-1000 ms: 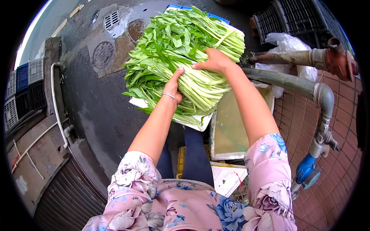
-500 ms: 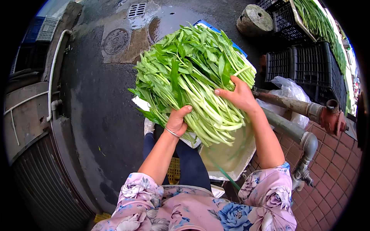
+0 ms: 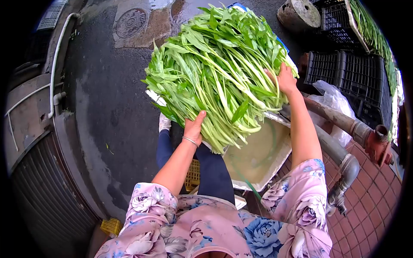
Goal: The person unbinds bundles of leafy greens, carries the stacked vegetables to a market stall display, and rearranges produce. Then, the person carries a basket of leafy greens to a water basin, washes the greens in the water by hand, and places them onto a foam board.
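Observation:
A large heap of water spinach [image 3: 223, 73], leaves toward the far side and pale stems toward me, lies over a white foam box [image 3: 157, 98] whose edge peeks out at the left. My left hand [image 3: 194, 127] grips the stems at the near left, thumb on top and the other fingers hidden underneath. On the right side of the heap, my right hand [image 3: 285, 79] holds the stems' outer edge, its thumb partly covered by greens. Below the stems sits a white foam basin [image 3: 256, 159] of cloudy water, with a green hose in it.
Black plastic crates [image 3: 348, 73] stand at the right, with long green vegetables [image 3: 374, 38] above them. Thick metal pipes [image 3: 335, 148] and a clear plastic bag [image 3: 331, 103] are beside the basin. A concrete cylinder [image 3: 300, 15] stands at the back. A yellow crate [image 3: 192, 175] shows by my legs.
The heap sits higher in view and is spread wider. My right hand has moved outward and away from me to its right edge. My left hand has shifted slightly and still grips the stems.

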Tool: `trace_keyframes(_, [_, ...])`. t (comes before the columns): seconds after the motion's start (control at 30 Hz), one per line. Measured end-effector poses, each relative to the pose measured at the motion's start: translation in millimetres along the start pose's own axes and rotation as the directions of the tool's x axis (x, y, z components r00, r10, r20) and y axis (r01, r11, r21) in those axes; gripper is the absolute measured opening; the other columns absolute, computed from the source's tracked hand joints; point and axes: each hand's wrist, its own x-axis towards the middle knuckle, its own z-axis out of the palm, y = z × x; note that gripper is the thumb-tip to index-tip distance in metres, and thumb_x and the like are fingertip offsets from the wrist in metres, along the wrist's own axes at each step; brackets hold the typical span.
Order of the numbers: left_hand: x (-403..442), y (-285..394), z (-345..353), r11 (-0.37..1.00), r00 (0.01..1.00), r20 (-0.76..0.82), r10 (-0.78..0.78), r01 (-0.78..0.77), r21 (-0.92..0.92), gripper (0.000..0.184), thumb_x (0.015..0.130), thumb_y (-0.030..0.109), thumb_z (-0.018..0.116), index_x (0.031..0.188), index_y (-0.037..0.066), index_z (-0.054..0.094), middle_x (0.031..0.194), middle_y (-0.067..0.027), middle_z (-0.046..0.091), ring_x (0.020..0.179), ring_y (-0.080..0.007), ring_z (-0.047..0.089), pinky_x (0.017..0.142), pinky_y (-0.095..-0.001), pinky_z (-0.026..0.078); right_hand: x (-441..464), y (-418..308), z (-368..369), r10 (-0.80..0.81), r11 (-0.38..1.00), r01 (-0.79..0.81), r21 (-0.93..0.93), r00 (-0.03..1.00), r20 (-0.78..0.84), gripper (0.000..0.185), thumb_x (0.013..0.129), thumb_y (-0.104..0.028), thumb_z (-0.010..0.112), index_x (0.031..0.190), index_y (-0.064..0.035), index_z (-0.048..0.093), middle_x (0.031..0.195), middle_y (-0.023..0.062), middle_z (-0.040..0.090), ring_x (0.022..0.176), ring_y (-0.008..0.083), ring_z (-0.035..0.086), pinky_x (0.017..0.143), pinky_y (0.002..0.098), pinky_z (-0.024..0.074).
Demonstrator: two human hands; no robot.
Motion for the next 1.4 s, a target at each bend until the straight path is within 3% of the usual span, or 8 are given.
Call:
trace_keyframes(0.23, [-20.7,35.3,18.0,0.720,0.961,0.269,-0.063,0.231,-0.654,0.049,0.083,0.037,0.053,0.119,0.006,0.042,0.114,-0.0066,0.051,0.105,-0.0233,0.047,0.092,-0.0371,0.036,-4.3,10.3,-23.5,-0.278,0.833,0.385,0.397,0.912,-0.300,0.075,0.076,-0.051,0.054,0.135,-0.0173,0.023,0.139,0.0202,0.017,0.128,0.0350,0.018,0.103,0.0398,0.0177])
trace_keyframes(0.47, [7.7,0.3,12.5,0.966,0.889,-0.446,0.104,-0.196,-0.166,0.040,0.080,0.024,0.060,0.107,0.000,0.043,0.106,-0.0105,0.053,0.093,-0.0212,0.053,0.082,-0.0353,0.043,-68.9,-78.3,37.9,-0.253,0.963,0.200,-0.182,0.904,-0.345,0.069,0.077,-0.065,0.037,0.135,-0.0281,0.025,0.143,0.0149,0.004,0.131,0.0360,0.000,0.096,0.0625,0.0023])
trace_keyframes(0.63, [9.0,0.6,5.2,0.989,0.913,-0.407,0.021,-0.080,-0.127,0.048,0.078,0.030,0.064,0.106,-0.001,0.040,0.108,-0.0136,0.050,0.093,-0.0238,0.053,0.080,-0.0377,0.045,-91.6,-74.0,34.9,-0.295,0.955,0.291,-0.054,0.920,-0.260,0.072,0.076,-0.064,0.039,0.136,-0.0291,0.020,0.143,0.0120,0.003,0.131,0.0357,-0.001,0.097,0.0606,-0.0031])
trace_keyframes(0.87, [-10.7,1.5,-59.7,0.979,0.846,-0.524,-0.100,0.177,0.100,0.060,0.076,0.060,0.050,0.110,0.011,0.042,0.108,-0.0021,0.044,0.101,-0.0177,0.042,0.079,-0.0359,0.034,2.8,-1.7,-26.3,0.163,0.615,0.371,0.696,0.803,-0.573,0.029,0.083,-0.029,0.053,0.101,-0.0075,0.061,0.088,0.0106,0.063,0.077,0.0199,0.060,0.071,0.0278,0.0460])
trace_keyframes(1.07, [23.8,-48.0,-85.5,0.975,0.911,-0.347,-0.222,0.207,-0.080,0.049,0.088,0.048,0.038,0.119,0.010,0.042,0.116,-0.0036,0.049,0.106,-0.0173,0.047,0.085,-0.0357,0.041,164.4,65.0,-0.9,0.072,0.997,-0.058,0.046,0.894,-0.442,0.043,0.080,-0.036,0.053,0.115,-0.0106,0.052,0.099,0.0151,0.060,0.086,0.0280,0.060,0.076,0.0344,0.0451])
trace_keyframes(1.13, [30.8,-62.3,-84.9,0.935,0.927,-0.258,-0.271,0.190,-0.299,0.045,0.089,0.041,0.041,0.118,0.007,0.043,0.114,-0.0059,0.051,0.100,-0.0205,0.052,0.086,-0.0359,0.043,201.5,74.7,17.5,0.031,0.998,-0.011,0.058,0.929,-0.370,0.054,0.078,-0.043,0.053,0.120,-0.0102,0.046,0.103,0.0148,0.059,0.089,0.0257,0.058,0.079,0.0337,0.0437])
trace_keyframes(1.2, [35.2,-63.3,-77.0,0.889,0.935,-0.146,-0.322,0.247,-0.385,0.048,0.086,0.042,0.046,0.122,0.010,0.038,0.113,-0.0043,0.050,0.099,-0.0195,0.051,0.084,-0.0351,0.044,251.0,109.3,61.8,-0.096,0.632,0.092,0.770,0.995,-0.039,0.059,0.076,-0.050,0.052,0.117,-0.0075,0.048,0.101,0.0133,0.059,0.091,0.0218,0.056,0.081,0.0324,0.0414])
trace_keyframes(1.4, [28.4,-53.1,-62.0,0.935,0.947,-0.228,-0.225,0.144,-0.324,0.047,0.087,0.036,0.048,0.124,0.010,0.036,0.113,-0.0051,0.050,0.100,-0.0191,0.051,0.083,-0.0346,0.044,269.1,136.4,80.6,-0.021,0.875,-0.005,0.484,0.999,0.048,0.059,0.075,-0.050,0.052,0.114,-0.0060,0.049,0.101,0.0124,0.058,0.092,0.0194,0.054,0.082,0.0313,0.0400])
